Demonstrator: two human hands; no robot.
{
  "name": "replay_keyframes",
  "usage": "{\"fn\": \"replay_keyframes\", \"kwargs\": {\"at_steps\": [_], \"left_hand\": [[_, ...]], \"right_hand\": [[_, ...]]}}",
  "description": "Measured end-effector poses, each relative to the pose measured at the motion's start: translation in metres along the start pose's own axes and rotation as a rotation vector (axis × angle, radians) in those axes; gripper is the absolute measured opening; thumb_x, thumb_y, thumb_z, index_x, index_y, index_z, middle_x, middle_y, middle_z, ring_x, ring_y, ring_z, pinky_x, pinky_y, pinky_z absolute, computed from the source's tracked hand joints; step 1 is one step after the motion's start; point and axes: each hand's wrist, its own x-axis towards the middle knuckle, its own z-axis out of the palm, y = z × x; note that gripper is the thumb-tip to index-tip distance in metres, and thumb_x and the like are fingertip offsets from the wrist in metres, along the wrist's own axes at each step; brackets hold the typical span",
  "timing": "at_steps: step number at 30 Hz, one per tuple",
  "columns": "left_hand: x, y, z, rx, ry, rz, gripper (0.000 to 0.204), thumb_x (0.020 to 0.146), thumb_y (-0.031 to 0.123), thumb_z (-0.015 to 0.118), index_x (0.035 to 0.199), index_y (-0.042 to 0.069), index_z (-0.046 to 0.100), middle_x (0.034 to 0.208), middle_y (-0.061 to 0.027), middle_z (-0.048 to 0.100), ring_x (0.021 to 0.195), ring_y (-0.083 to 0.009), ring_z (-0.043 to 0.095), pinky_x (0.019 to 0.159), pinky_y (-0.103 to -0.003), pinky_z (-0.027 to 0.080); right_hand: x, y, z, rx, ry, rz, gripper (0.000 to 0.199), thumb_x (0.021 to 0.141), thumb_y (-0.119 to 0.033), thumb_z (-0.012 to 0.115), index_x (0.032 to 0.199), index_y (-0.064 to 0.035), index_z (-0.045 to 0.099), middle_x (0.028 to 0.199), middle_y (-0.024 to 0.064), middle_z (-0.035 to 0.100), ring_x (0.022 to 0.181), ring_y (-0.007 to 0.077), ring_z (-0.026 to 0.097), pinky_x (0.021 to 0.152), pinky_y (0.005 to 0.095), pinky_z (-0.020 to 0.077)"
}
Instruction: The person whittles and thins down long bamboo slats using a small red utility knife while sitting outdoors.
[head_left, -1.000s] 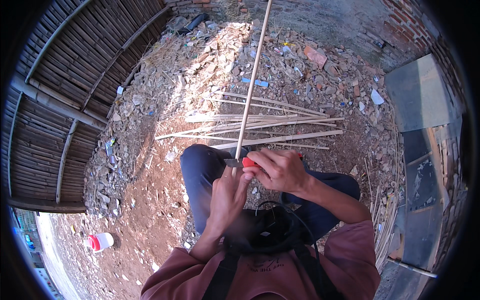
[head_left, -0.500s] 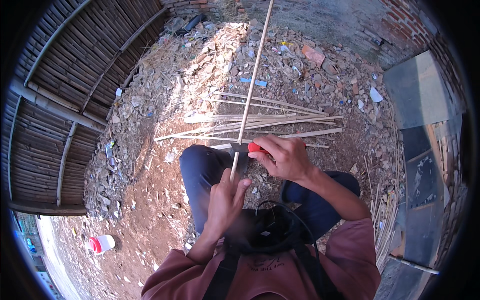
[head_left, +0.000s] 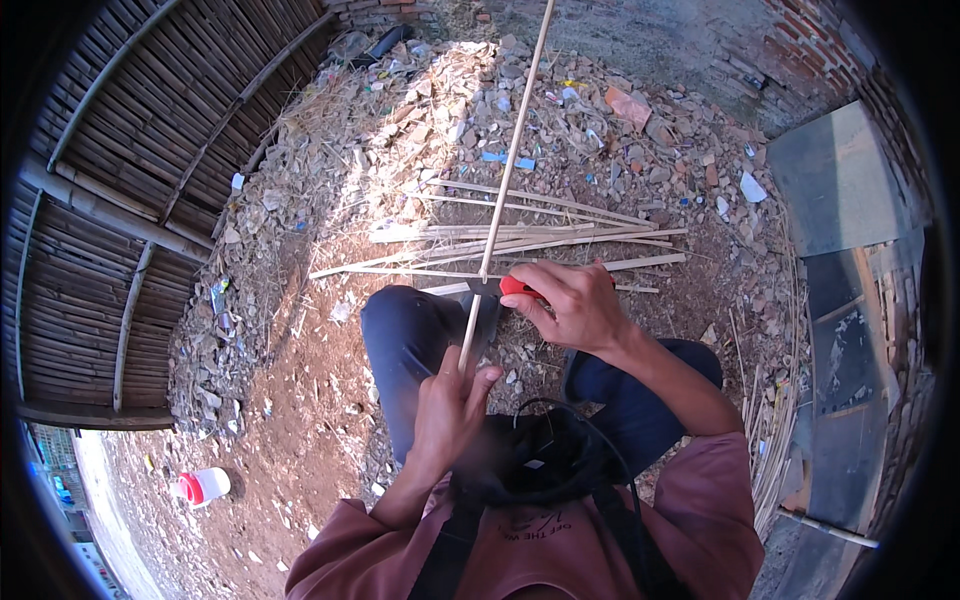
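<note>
Your left hand (head_left: 447, 408), just below centre toward 7 o'clock, is closed around the lower part of a pale strip (head_left: 508, 175); its near end is hidden in your fingers, thumb raised clear. The strip runs up toward 12 o'clock, where the top edge of the view cuts it off. Your right hand (head_left: 575, 308), at 3 o'clock, grips a red-handled knife (head_left: 520, 289); your fingers cover most of the handle. The blade meets the strip near centre, but its edge is hard to make out against your dark trousers (head_left: 402, 340). Loose strips (head_left: 540, 242) lie at 12 o'clock, some partly hidden by your right hand and left knee. Over your lap, at 6 o'clock, a black bag (head_left: 530, 462) is partly blurred. At 8 o'clock: a red-and-white container (head_left: 208, 485), contents unreadable.
</note>
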Motion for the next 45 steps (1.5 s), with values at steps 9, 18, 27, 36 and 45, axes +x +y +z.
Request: {"fn": "replay_keyframes", "kwargs": {"at_steps": [9,18,27,36,45], "left_hand": [[-0.015,-0.013,0.0,0.03,-0.055,-0.059,0.038,0.106,0.032,0.069,0.094,0.002,0.05,0.065,-0.0157,0.052,0.056,-0.0317,0.047,0.058,-0.04,0.045],[-0.052,-0.022,0.0,0.042,-0.148,-0.133,0.038,0.106,0.032,0.07,0.095,0.001,0.052,0.065,-0.0188,0.053,0.057,-0.0348,0.047,0.059,-0.042,0.046],[-0.053,-0.036,-0.015,-0.048,-0.179,-0.09,0.046,0.111,0.043,0.057,0.096,0.001,0.053,0.066,-0.0116,0.056,0.056,-0.0258,0.052,0.058,-0.039,0.044],[-0.018,-0.069,-0.011,-0.66,-0.486,-0.246,0.055,0.113,0.063,0.032,0.089,0.015,0.043,0.068,0.0065,0.039,0.052,-0.0032,0.034,0.045,-0.022,0.027],[0.009,-0.053,-0.009,-0.874,-0.643,-0.44,0.06,0.111,0.067,0.031,0.089,0.012,0.044,0.062,0.0029,0.036,0.042,-0.0046,0.029,0.035,-0.023,0.021]], "right_hand": [[0.007,0.017,-0.002,0.009,0.075,0.037,0.023,0.1,-0.033,0.074,0.103,-0.0099,0.071,0.087,0.0066,0.075,0.069,0.0289,0.074,0.057,0.0402,0.0547],[0.029,0.089,-0.036,0.048,0.119,0.293,0.03,0.105,-0.032,0.068,0.113,-0.0028,0.075,0.08,0.0129,0.073,0.064,0.024,0.069,0.06,0.0376,0.0508],[0.023,0.169,-0.064,0.69,0.235,0.881,0.044,0.11,-0.043,0.061,0.125,-0.0029,0.072,0.076,-0.003,0.059,0.06,0.008,0.049,0.059,0.0295,0.04],[0.022,0.145,-0.055,0.606,0.192,0.758,0.036,0.109,-0.041,0.063,0.122,-0.0074,0.065,0.079,-0.0078,0.053,0.064,0.002,0.041,0.056,0.0222,0.0306],[0.017,0.067,-0.032,1.0,-0.037,0.633,0.039,0.109,-0.034,0.064,0.136,-0.0062,0.066,0.076,-0.0097,0.045,0.06,-0.0002,0.037,0.051,0.0206,0.0261]]}}
